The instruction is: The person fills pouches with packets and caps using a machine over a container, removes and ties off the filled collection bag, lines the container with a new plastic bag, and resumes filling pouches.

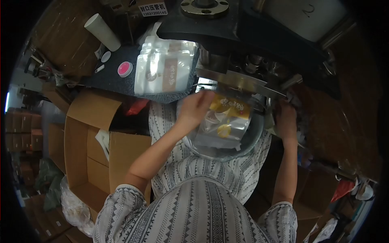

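Observation:
My left hand (197, 106) is bent at the upper left corner of a clear and yellow printed pouch (227, 121), its fingers blurred and partly hidden. The pouch lies over a round clear basin (256, 135) on my lap, below the metal jaw (243, 82) of a dark press. To the right of the basin, my right hand (285, 117) is lowered beside the machine, near a pale crumpled piece; its fingertips cannot be made out.
White printed pouches (162, 73) lie stacked on the dark table (117, 87), beside a pink-topped round tin (125, 69) and a white cup (102, 32). An open cardboard box (87, 152) stands at left, another (310, 190) at lower right.

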